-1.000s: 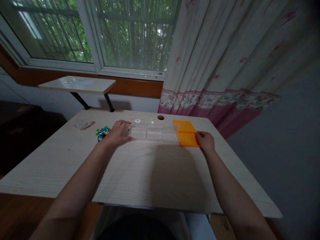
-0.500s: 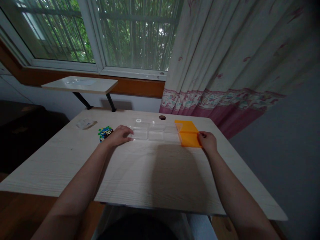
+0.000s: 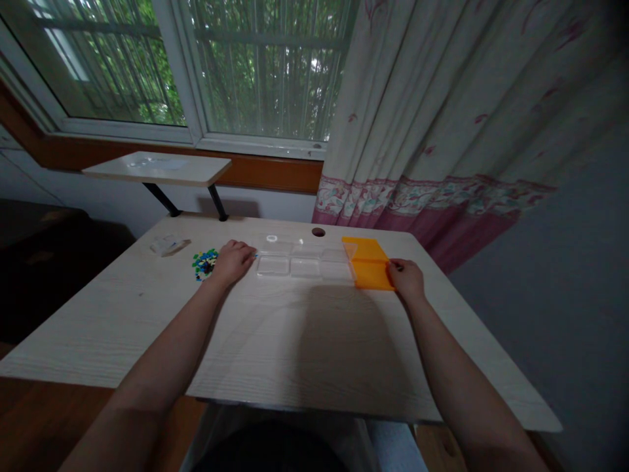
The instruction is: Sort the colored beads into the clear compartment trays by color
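Observation:
A clear plastic tray with several compartments (image 3: 304, 263) lies on the pale wooden table (image 3: 304, 347). An orange lid (image 3: 367, 262) lies open at its right end. My left hand (image 3: 232, 261) rests at the tray's left end with its fingers curled against the edge. My right hand (image 3: 407, 280) pinches the orange lid's right edge. A small heap of blue, green and black beads (image 3: 204, 262) lies just left of my left hand.
A small clear packet (image 3: 168, 245) lies at the table's far left. A round cable hole (image 3: 318, 232) sits behind the tray. A white shelf (image 3: 157, 166) stands under the window, and a flowered curtain (image 3: 442, 131) hangs at the right.
My left hand has drawn back a little to the left, off the tray's first compartment to its edge. My right hand stays on the orange lid.

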The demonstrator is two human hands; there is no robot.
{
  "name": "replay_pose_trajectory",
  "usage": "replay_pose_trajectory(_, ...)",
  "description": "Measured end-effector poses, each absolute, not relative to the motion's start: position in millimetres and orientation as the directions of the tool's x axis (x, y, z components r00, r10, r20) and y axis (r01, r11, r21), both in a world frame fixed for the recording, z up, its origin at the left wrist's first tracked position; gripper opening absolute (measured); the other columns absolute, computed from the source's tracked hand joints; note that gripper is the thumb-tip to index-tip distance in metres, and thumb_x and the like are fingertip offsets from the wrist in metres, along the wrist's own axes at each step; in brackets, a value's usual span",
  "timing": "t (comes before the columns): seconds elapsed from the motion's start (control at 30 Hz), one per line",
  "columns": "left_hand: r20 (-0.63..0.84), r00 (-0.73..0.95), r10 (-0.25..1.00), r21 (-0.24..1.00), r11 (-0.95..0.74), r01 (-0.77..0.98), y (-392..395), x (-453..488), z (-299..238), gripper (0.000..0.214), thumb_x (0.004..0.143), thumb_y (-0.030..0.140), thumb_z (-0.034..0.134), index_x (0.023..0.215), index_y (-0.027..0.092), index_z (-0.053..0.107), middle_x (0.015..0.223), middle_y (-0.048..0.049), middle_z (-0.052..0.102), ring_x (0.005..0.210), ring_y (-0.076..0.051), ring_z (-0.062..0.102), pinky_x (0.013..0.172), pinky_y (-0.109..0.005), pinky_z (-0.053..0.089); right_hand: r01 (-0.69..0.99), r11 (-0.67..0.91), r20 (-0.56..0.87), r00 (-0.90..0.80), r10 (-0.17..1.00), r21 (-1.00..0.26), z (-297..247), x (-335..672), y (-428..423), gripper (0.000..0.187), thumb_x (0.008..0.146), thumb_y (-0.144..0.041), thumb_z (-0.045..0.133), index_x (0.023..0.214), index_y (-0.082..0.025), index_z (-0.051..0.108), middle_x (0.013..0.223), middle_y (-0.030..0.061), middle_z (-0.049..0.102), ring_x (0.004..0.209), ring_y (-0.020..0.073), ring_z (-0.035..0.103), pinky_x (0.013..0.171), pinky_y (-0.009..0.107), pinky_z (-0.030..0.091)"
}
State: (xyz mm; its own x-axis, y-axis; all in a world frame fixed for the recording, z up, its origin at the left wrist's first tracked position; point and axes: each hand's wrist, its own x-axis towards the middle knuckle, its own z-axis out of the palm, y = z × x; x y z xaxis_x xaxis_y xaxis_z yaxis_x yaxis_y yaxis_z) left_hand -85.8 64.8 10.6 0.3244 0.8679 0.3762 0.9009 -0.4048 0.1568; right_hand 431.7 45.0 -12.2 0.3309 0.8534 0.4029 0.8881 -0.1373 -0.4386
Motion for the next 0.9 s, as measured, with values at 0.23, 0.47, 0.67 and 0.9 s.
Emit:
replay_pose_trajectory(0.23, 0.382, 0.28, 0.881, 0.142, -0.355, 0.924, 65, -77, 14, 0.027, 0.089, 0.034, 0.051, 0.1, 0.022, 0.072, 0.099, -0.0092, 0.068, 0.1, -0.027, 0.051, 0.087, -0.04, 0.039, 0.883, -0.149, 0.394, 0.342, 0.853, -0.445, -11, 430, 44, 0.043, 0.082, -0.035, 0.048, 0.105, -0.011, 0.075, 0.094, 0.0152, 0.069, 0.082, 0.0231, 0.062, 0.083, 0.035, 0.048)
replay_pose_trajectory(0.47, 0.387, 0.152, 0.909, 0.143, -0.222, 0.965, 52, -109, 22, 0.023, 0.083, 0.035, 0.055, 0.087, 0.021, 0.073, 0.096, -0.0132, 0.067, 0.101, -0.032, 0.049, 0.086, -0.044, 0.037, 0.886, -0.132, 0.392, 0.325, 0.861, -0.444, -12, 433, 45, 0.044, 0.081, -0.036, 0.048, 0.105, -0.011, 0.075, 0.093, 0.0148, 0.07, 0.08, 0.0232, 0.061, 0.081, 0.036, 0.048)
replay_pose_trajectory(0.67, 0.382, 0.059, 0.922, 0.196, -0.144, 0.97, 52, -137, 30, 0.017, 0.075, 0.038, 0.064, 0.074, 0.022, 0.072, 0.088, -0.0102, 0.064, 0.097, -0.03, 0.05, 0.088, -0.042, 0.038, 0.888, -0.129, 0.39, 0.319, 0.864, -0.441, -13, 435, 46, 0.044, 0.081, -0.036, 0.048, 0.105, -0.011, 0.075, 0.089, 0.0143, 0.07, 0.08, 0.0239, 0.061, 0.081, 0.036, 0.048)
replay_pose_trajectory(0.9, 0.582, -0.402, 0.707, 0.433, 0.15, 0.889, 40, -180, 34, 0.04, 0.094, 0.04, 0.042, 0.115, 0.01, 0.059, 0.12, -0.0159, 0.047, 0.119, -0.034, 0.035, 0.101, -0.052, 0.026, 0.89, -0.12, 0.393, 0.311, 0.865, -0.44, -15, 437, 46, 0.045, 0.082, -0.038, 0.048, 0.106, -0.011, 0.074, 0.092, 0.0147, 0.069, 0.082, 0.024, 0.061, 0.082, 0.036, 0.047)
